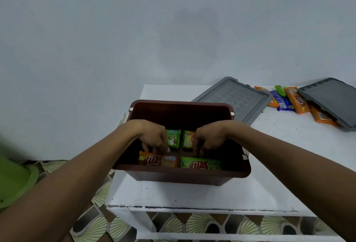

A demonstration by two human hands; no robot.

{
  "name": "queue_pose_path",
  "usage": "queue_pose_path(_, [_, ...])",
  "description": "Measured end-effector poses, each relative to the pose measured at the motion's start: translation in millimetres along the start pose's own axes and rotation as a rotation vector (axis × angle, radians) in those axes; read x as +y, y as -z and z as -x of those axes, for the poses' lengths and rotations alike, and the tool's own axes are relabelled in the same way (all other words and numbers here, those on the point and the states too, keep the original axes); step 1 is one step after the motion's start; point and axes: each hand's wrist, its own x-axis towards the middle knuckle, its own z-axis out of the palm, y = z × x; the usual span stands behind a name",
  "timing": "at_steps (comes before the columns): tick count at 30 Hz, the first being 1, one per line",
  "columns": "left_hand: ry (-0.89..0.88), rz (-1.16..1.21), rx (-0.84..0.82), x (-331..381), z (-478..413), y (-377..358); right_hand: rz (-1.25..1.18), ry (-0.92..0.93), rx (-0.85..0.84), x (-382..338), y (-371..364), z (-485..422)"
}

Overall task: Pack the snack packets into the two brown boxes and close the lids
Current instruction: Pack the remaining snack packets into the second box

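Far left of the brown box (181, 173), off the table, a green plastic thing (13, 182) stands on the patterned floor (96, 220). The box sits open on the white table (269, 174), its left wall close to the table's left edge, and a bare strip of tabletop runs between its near wall and the table's front edge. Both forearms come over the near rim, wrists bent down into the box. The left hand (152, 137) is in the box's left half, knuckles up, fingers curled down onto the far edge of an orange packet (151, 161) that lies against the near wall; whether it pinches or only touches I cannot tell. Dark bare floor shows between this hand and the left wall. At mid-box a small green packet (173, 139) and a second small green packet (186, 139) sit side by side. The right hand (210, 138) curls its fingers down just right of them, behind a long green packet (201, 164) at the near wall; whether it holds anything I cannot tell. Bare floor remains toward the right wall. Behind the box's right rear corner a light grey lid (237, 97) lies flat. Farther right lie loose packets (289, 100), with a dark grey lid (331, 101) tilted over their right end. Wide bare tabletop lies right of the box.
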Motion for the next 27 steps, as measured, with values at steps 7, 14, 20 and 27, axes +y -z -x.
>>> queue_pose_path(7, [-0.036, 0.125, 0.094, -2.1, 3.6, 0.6, -0.366, 0.021, 0.1, 3.8, 1.7, -1.1])
queue_pose_path(14, [-0.02, 0.208, 0.185, 0.9, 2.5, 1.6, -0.589, -0.004, 0.119, 9.1, 9.3, 6.3])
queue_pose_path(20, [-0.056, 0.193, 0.238, 12.7, -3.1, 0.1, -0.583, 0.068, 0.234, 19.1, 5.6, 16.4])
queue_pose_path(27, [-0.282, 0.201, 0.521, 74.0, -13.4, 16.1, -0.889, 0.4, 0.812, 81.1, -0.2, 68.5])
